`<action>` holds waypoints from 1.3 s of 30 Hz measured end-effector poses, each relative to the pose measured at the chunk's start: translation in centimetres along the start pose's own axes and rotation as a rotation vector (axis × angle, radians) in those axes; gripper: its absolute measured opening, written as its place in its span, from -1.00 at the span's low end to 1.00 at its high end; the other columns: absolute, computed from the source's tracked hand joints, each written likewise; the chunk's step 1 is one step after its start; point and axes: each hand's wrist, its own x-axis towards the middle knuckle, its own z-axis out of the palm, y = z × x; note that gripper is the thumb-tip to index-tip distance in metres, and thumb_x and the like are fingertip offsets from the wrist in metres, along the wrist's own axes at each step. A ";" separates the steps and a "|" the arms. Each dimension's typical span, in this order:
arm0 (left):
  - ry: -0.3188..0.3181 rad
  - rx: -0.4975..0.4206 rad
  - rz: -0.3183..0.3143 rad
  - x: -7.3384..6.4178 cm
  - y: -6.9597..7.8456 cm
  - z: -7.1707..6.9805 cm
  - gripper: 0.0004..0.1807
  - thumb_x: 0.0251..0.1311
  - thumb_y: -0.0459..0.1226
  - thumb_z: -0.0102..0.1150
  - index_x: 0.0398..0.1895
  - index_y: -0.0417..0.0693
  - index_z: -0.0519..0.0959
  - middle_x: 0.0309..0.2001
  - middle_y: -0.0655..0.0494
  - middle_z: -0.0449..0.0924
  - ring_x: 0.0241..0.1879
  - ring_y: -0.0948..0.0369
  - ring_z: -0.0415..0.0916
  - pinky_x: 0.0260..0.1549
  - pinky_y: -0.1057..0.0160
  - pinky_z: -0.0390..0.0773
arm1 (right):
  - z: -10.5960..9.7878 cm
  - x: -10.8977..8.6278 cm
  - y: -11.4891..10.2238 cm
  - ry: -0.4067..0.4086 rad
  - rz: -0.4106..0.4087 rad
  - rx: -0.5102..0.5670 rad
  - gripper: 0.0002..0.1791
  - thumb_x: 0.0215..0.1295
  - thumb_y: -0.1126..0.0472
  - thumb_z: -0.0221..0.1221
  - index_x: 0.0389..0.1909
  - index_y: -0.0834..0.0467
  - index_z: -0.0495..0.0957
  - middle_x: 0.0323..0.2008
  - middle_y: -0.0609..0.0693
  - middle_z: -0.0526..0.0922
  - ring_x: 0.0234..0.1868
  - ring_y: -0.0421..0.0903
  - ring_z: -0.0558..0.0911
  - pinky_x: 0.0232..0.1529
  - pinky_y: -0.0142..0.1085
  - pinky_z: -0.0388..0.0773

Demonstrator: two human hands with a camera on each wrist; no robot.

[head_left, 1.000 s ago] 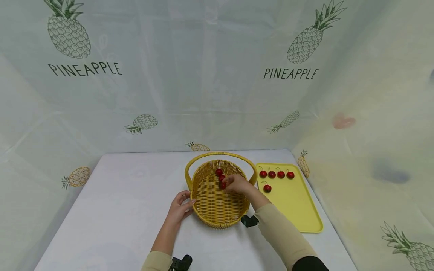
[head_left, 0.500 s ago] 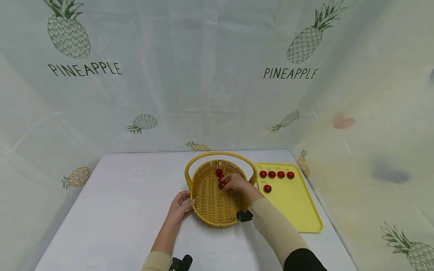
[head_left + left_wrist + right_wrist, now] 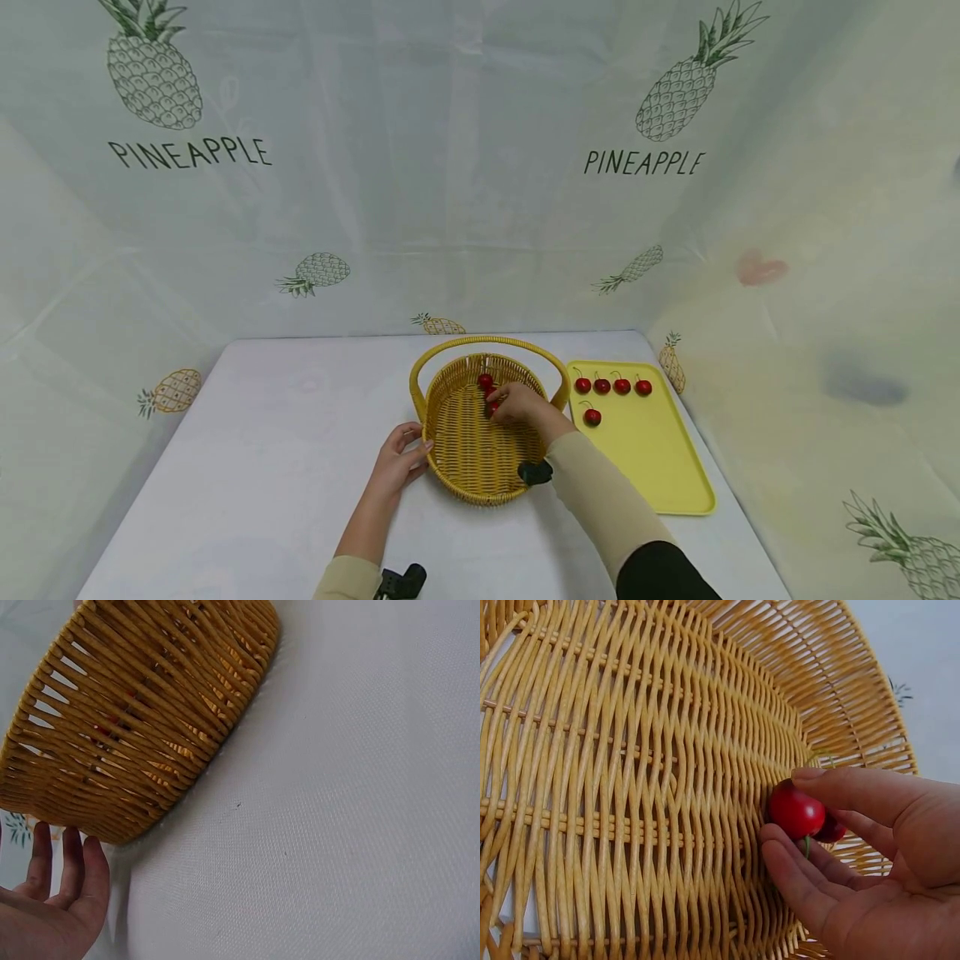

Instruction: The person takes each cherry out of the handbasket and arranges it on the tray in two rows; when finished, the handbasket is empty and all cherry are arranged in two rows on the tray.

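With the right hand [image 3: 520, 406], pinches a cherry [image 3: 793, 810] between thumb and fingers, low inside the basket [image 3: 471, 468], just beside another cherry [image 3: 833, 827]. Compared with a second ago, brings the right sleeve [image 3: 596, 483] further inward with barely a shift at the fingertips: probably settling, not carrying. Touches the basket's outside with parted fingers of the left hand [image 3: 52, 922]. Leaves five cherries [image 3: 582, 386] unmoved on the tray [image 3: 652, 467].

TEXT | backdrop [image 3: 420, 183] | left print "PINEAPPLE" [image 3: 193, 154] | right print "PINEAPPLE" [image 3: 646, 162] | both dark capitals
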 end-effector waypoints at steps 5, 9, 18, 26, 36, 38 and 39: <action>0.000 0.002 0.000 0.0 0.0 0.0 -0.59 0.27 -0.40 0.21 0.15 -0.24 0.36 0.25 -0.23 0.32 -0.03 0.02 0.51 -0.16 0.07 0.55 | 0.0 0.2 0.2 0.011 -0.004 0.023 -0.53 0.04 0.48 0.37 0.05 0.28 0.61 -0.12 0.15 0.58 -0.56 -0.16 0.45 -0.37 -0.21 0.54; -0.003 -0.003 0.002 0.1 -0.1 -0.1 -0.59 0.27 -0.41 0.21 0.14 -0.24 0.36 0.25 -0.24 0.32 -0.02 0.01 0.51 -0.16 0.07 0.54 | 0.1 0.2 0.2 0.016 0.000 0.046 -0.54 0.04 0.49 0.37 0.04 0.29 0.61 0.06 0.19 0.52 -0.47 -0.14 0.55 -0.27 -0.16 0.60; -0.005 -0.011 0.004 0.0 0.0 0.0 -0.59 0.25 -0.42 0.22 0.13 -0.25 0.36 0.23 -0.24 0.34 -0.01 -0.02 0.52 -0.16 0.08 0.56 | -0.1 -0.5 0.2 0.013 -0.067 -0.055 -0.58 0.04 0.38 0.43 -0.01 0.20 0.66 -0.12 0.12 0.58 -0.43 -0.14 0.50 -0.33 -0.21 0.55; -0.001 -0.022 0.000 0.0 0.0 0.1 -0.60 0.25 -0.42 0.23 0.12 -0.23 0.37 0.23 -0.23 0.34 -0.06 0.05 0.53 -0.16 0.08 0.56 | -0.3 -2.5 -0.2 -0.003 -0.127 -0.072 -0.62 0.03 0.36 0.44 -0.07 0.19 0.68 -0.30 0.00 0.57 -0.29 -0.09 0.48 -0.31 -0.27 0.50; 0.001 -0.015 0.004 0.0 0.0 0.1 -0.60 0.24 -0.43 0.22 0.12 -0.26 0.37 0.21 -0.24 0.35 -0.05 0.04 0.53 -0.17 0.09 0.56 | -0.4 -4.7 -0.4 -0.037 -0.240 -0.120 -0.67 0.03 0.34 0.44 -0.13 0.23 0.67 -0.29 -0.05 0.58 -0.25 -0.10 0.48 -0.25 -0.25 0.47; 0.001 -0.014 0.005 0.0 0.0 0.1 -0.60 0.24 -0.44 0.22 0.11 -0.26 0.37 0.21 -0.24 0.35 -0.04 0.03 0.52 -0.17 0.09 0.56 | -0.5 -5.3 -0.4 -0.046 -0.253 -0.123 -0.68 0.04 0.32 0.44 -0.14 0.24 0.67 -0.28 -0.05 0.59 -0.23 -0.09 0.49 -0.21 -0.22 0.48; 0.004 -0.013 0.005 0.0 0.0 0.1 -0.60 0.24 -0.44 0.22 0.11 -0.26 0.37 0.21 -0.24 0.35 -0.05 0.03 0.52 -0.17 0.09 0.56 | -0.6 -5.6 -0.4 -0.049 -0.260 -0.122 -0.69 0.04 0.31 0.45 -0.15 0.23 0.67 -0.28 -0.05 0.59 -0.21 -0.09 0.49 -0.19 -0.21 0.48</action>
